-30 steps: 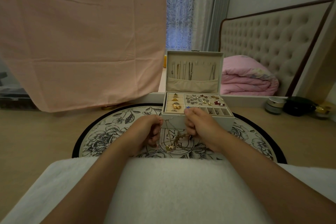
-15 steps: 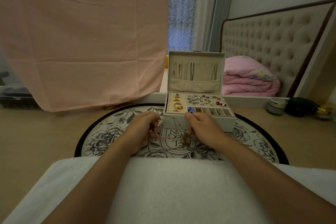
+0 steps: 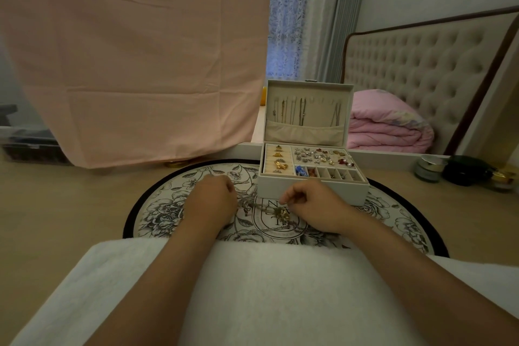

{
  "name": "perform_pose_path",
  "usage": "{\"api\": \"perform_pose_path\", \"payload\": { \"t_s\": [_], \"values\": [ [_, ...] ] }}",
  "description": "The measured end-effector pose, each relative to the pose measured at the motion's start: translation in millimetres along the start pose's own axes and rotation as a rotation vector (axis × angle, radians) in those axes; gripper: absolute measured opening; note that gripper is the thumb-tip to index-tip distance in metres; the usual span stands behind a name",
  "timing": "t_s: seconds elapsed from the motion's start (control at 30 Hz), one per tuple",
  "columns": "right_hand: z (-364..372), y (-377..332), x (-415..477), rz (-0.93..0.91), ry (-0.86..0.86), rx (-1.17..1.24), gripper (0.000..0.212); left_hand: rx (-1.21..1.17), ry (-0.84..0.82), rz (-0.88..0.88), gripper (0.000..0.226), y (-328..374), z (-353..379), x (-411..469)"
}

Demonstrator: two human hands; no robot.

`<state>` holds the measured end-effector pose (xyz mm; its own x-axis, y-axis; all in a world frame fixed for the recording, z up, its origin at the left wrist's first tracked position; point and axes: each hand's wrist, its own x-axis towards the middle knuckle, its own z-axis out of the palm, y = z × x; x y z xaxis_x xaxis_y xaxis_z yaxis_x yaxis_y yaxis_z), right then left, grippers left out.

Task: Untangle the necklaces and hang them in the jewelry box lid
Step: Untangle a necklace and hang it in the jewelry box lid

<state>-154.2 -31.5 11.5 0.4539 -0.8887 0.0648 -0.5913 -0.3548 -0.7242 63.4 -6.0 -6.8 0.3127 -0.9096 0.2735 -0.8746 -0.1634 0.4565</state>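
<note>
— Where are the necklaces (image 3: 276, 215)?
— We see them knotted on the mat (image 3: 157, 213), just before the open jewelry box (image 3: 311, 188). Our left grip (image 3: 212, 199) and right grip (image 3: 314, 205) both pinch them.

**One head camera, tipped forward and down**

Your only view comes from the wide-angle camera on your head. It faces forward and tips down over your lap, so your forearms run up from the bottom corners. Your left hand (image 3: 212, 199) and right hand (image 3: 314, 208) sit near, just below mid-frame, with the tangle of thin gold and silver necklaces (image 3: 282, 215) between them. The open cream jewellery box (image 3: 311, 190) stands just beyond, near centre. Farther back you catch the hanging pink cloth (image 3: 126, 50) at left and the tufted beige headboard (image 3: 421, 70) at right.
</note>
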Motion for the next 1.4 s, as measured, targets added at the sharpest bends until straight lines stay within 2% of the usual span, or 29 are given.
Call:
{"api": "perform_pose_path", "payload": {
  "t_s": [0.07,0.13,0.2,0.3,0.4,0.5,0.67,0.77,0.83,0.93,1.03,1.1,1.2,1.3,1.4],
  "values": [
    [2,2,1,-0.023,0.032,-0.043,0.033,0.045,0.054,0.094,0.018,6,-2,-5],
    [2,4,2,-0.061,0.104,-0.122,0.029,-0.019,0.1,0.256,0.017,15,-4,-11],
    [1,8,3,-0.117,0.185,-0.212,0.027,-0.079,0.029,0.399,0.013,25,-4,-16],
    [0,12,3,-0.178,0.233,-0.405,0.022,-0.025,-0.108,0.503,0.012,32,7,-21],
    [1,11,3,-0.191,0.264,-0.654,0.016,0.003,-0.143,0.509,0.024,27,15,-19],
    [2,6,4,-0.181,0.266,-0.827,0.02,-0.009,-0.146,0.49,0.032,25,21,-18],
    [-1,3,0,-0.257,0.297,-0.972,0.02,0.091,-0.005,0.393,0.039,38,27,-23],
    [-1,7,1,-0.302,0.22,-0.849,0.02,0.042,-0.075,0.408,0.035,38,27,-22],
    [-2,13,2,-0.267,0.134,-0.737,0.02,0.002,-0.147,0.411,0.036,33,24,-19],
    [-5,19,1,-0.222,0.106,-0.66,0.02,-0.06,-0.19,0.392,0.036,28,20,-18],
    [-8,18,-4,-0.229,0.116,-0.541,0.015,-0.165,-0.168,0.395,0.023,27,17,-18],
    [-11,13,-9,-0.202,0.051,-0.453,0.005,-0.203,-0.186,0.454,0.015,27,16,-17],
    [-15,7,-13,-0.109,-0.088,-0.467,0.01,-0.157,-0.256,0.534,0.018,25,14,-18],
    [-19,8,-11,-0.117,-0.112,-0.453,0.005,-0.033,-0.2,0.54,0.021,23,12,-17],
    [-21,13,-11,-0.099,-0.143,-0.38,0.008,-0.005,-0.155,0.537,0.019,22,10,-16]
  ]
}}
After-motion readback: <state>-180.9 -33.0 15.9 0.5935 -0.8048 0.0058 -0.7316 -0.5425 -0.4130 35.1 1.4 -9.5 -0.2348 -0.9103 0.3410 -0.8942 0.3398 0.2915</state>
